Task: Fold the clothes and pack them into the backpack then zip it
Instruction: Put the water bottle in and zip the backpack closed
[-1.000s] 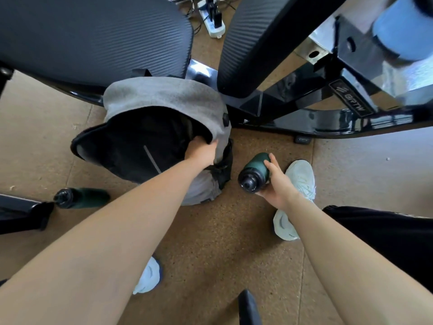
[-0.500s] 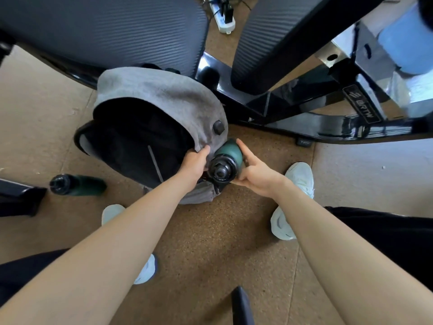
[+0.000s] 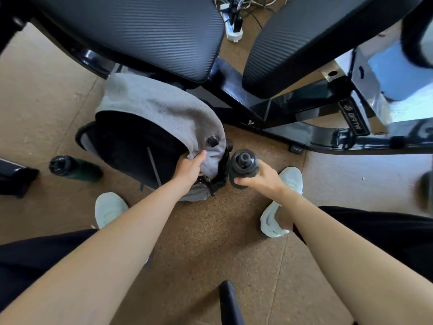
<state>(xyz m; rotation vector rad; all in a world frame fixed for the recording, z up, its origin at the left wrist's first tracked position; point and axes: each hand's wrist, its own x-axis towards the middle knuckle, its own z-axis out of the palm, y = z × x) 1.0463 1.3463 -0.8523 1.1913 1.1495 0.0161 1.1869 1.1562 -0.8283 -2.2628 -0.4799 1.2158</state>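
Observation:
A grey backpack [image 3: 161,111] stands on the floor in front of me, its top open onto a dark interior [image 3: 136,141]. My left hand [image 3: 189,164] grips the grey fabric at the right rim of the opening. My right hand [image 3: 262,177] holds a dark green bottle [image 3: 243,164] upright, cap towards me, just beside the backpack's right side pocket. No clothes can be made out inside the dark opening.
A second green bottle [image 3: 75,167] lies on the floor left of the backpack. Two black chair seats [image 3: 131,31] and a black frame [image 3: 304,113] overhang the far side. My white shoes [image 3: 109,208] stand on the cork floor. A power strip [image 3: 232,26] lies beyond the chairs.
My right hand brought the bottle from the floor on the right up to the backpack's side and turned it upright. My left hand kept its grip on the backpack rim.

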